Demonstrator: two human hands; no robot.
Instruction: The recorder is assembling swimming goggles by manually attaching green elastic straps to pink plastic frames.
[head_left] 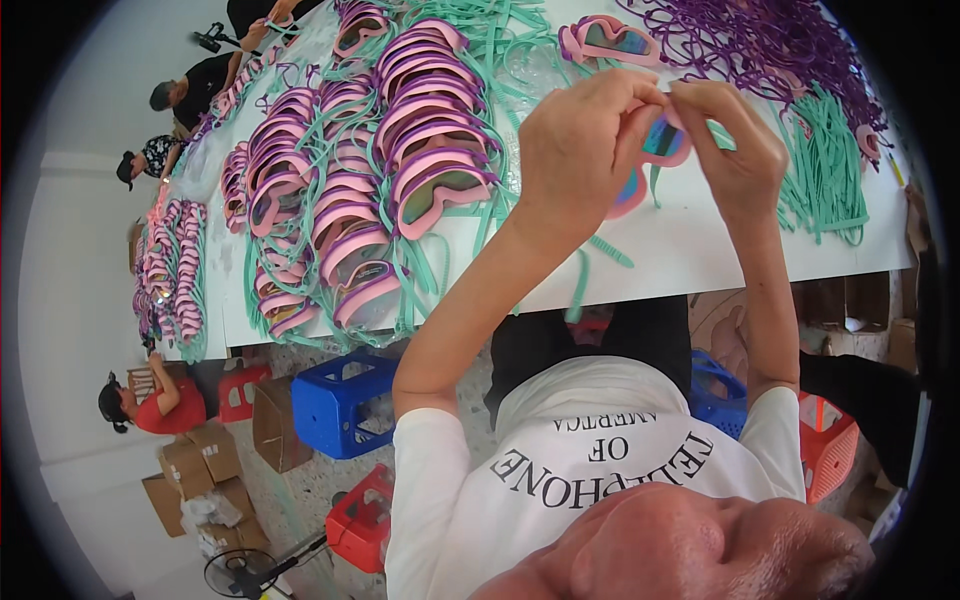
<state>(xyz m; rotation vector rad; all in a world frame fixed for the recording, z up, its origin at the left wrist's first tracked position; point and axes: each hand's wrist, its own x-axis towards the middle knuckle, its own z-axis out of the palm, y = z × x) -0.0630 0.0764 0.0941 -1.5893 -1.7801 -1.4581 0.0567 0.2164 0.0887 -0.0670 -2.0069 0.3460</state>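
Observation:
Pink-framed swim goggles (pixel 672 148) with mirrored blue lenses are up over the near part of the table, between my two hands. My left hand (pixel 585 145) is closed, its fingertips pinching the upper edge of the goggles and hiding much of one lens. Closed at the other side, my right hand (pixel 738 145) brings its thumb and finger together by the same edge; what lies in that pinch is too small to make out. A turquoise strap (pixel 582 285) hangs over the table edge below. Another pink pair of goggles (pixel 615 40) lies just beyond my hands.
Long rows of pink and purple goggles (pixel 435 130) fill the table's left side. A purple strap heap (pixel 740 40) and a turquoise strap bundle (pixel 825 165) lie at right. Blue stool (pixel 340 405) and red stool (pixel 362 520) stand below. Several people work along the far left.

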